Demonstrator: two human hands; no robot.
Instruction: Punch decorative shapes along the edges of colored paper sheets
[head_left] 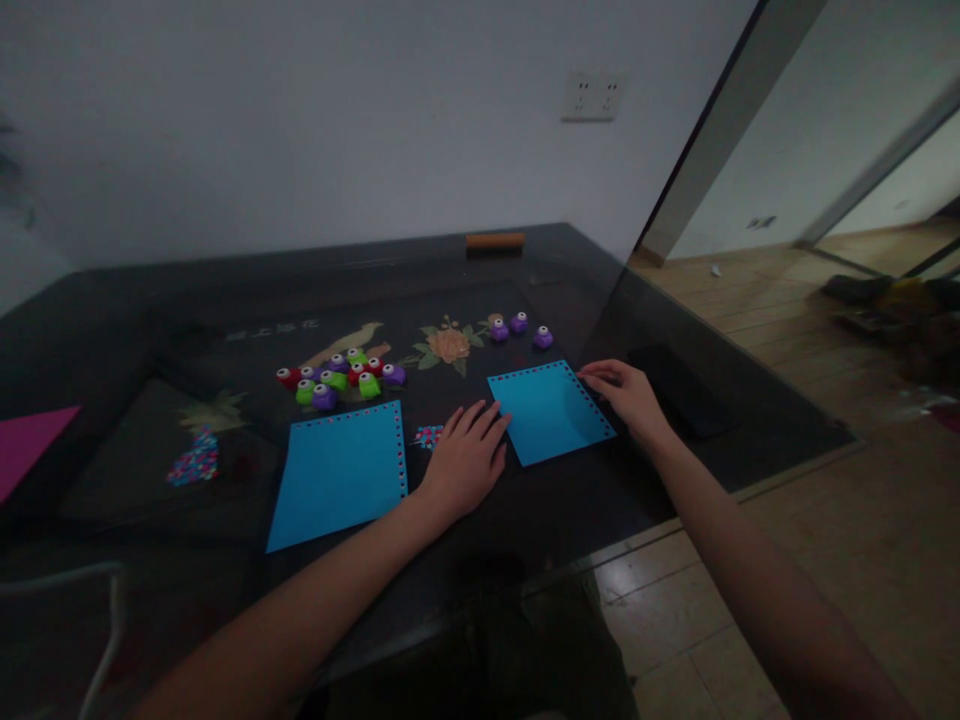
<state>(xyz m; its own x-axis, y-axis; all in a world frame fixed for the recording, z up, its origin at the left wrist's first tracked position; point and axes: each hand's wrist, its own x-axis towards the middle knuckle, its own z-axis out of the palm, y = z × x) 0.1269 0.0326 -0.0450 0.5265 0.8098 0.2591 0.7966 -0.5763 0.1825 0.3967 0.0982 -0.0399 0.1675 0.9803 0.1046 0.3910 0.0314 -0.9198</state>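
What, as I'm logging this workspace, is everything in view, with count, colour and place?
blue sheets: two, blue, side by side on the table
pink sheet: one, pink, left edge
small round-topped pieces: about a dozen, red, green and purple, behind the left sheet; three purple, behind the right
tiny bits: two heaps, mixed pink and blue, far left and between the sheets
roll-like object: one, brown, table's far edge
flat object: one, black, right
curved bar: one, pale, lower left
table: one, dark, flower-and-bird print
socket plate: one, white, near wall
floor: pale brown, right
distant clutter: uncountable, dark, far right
left hand: one, at right sheet's left edge
right hand: one, at its far right corner
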